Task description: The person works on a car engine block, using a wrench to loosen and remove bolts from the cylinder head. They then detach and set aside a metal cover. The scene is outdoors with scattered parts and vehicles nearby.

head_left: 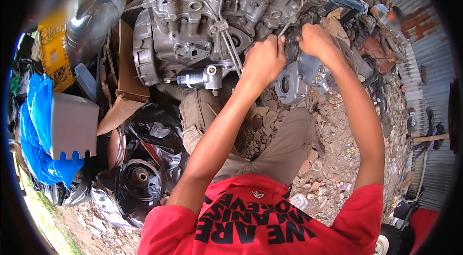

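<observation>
A large grey metal engine (193, 6) fills the area in front of me, with thin metal pipes (224, 38) crossing its face. My left hand (265, 62) is closed in a fist at its lower right side, beside a slim metal rod (285, 29); what the fingers hold is hidden. Close by on the right, my right hand (316, 42) has its fingers bent against the engine's parts, and its grip is also hidden. Just below the hands sits a grey metal housing (311, 69) with bolts and a fitting. A silver cylindrical part (193, 79) is attached lower left on the engine.
Opened cardboard (126, 67), a grey plastic box (72, 122) and blue plastic sheeting (38, 134) lie to the left. Near them are a yellow crate (54, 55) and black plastic bags (156, 125). Rubble (337, 144) covers the ground; corrugated metal sheets (434, 52) stand at right.
</observation>
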`<state>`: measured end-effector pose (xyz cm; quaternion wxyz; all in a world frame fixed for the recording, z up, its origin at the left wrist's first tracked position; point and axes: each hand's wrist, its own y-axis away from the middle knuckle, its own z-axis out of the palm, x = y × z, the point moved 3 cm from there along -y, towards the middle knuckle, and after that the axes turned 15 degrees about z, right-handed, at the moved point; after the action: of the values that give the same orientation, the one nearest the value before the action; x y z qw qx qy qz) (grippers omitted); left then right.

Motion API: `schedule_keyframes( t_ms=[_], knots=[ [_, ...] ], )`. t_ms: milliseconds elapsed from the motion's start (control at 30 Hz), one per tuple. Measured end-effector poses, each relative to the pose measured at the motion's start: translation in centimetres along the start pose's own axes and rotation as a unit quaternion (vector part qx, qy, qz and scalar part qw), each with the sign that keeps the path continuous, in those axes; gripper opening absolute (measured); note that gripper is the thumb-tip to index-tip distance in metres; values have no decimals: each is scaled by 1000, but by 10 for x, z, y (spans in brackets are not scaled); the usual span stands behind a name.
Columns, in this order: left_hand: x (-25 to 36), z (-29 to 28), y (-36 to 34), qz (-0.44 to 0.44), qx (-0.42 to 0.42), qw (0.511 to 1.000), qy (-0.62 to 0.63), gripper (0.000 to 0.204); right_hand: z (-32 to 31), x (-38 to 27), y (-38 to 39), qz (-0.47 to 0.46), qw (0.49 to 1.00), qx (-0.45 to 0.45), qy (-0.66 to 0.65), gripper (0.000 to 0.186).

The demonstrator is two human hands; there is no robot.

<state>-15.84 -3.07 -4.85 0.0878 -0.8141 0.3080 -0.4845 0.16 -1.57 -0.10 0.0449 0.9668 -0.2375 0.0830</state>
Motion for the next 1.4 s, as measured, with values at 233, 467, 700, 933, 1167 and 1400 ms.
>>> schedule_keyframes(
  t_ms=[233, 467, 700, 933, 1167, 1400],
  knots=[
    [5, -1, -3, -16, -12, 1000, -3, 41, -14, 21, -52, -68, 996, 3, -57, 31],
    [4, -2, -3, -13, -8, 1000, -5, 40, -16, 5, -96, -97, 993, -16, 62, 34],
    [2, -1, -4, -18, -1, 1000, 2, 39, -1, -16, -116, -46, 984, -38, 169, 32],
    [3, -1, -4, -4, -12, 1000, -17, 41, -8, 2, -58, -120, 980, 62, 147, 30],
    [0, 3, -4, 14, 5, 1000, -19, 41, 8, -23, -11, -139, 912, 80, 378, 60],
    [-3, 2, -1, 21, 19, 998, -53, 42, 39, -31, -7, -66, 867, 202, 451, 62]
  ],
)
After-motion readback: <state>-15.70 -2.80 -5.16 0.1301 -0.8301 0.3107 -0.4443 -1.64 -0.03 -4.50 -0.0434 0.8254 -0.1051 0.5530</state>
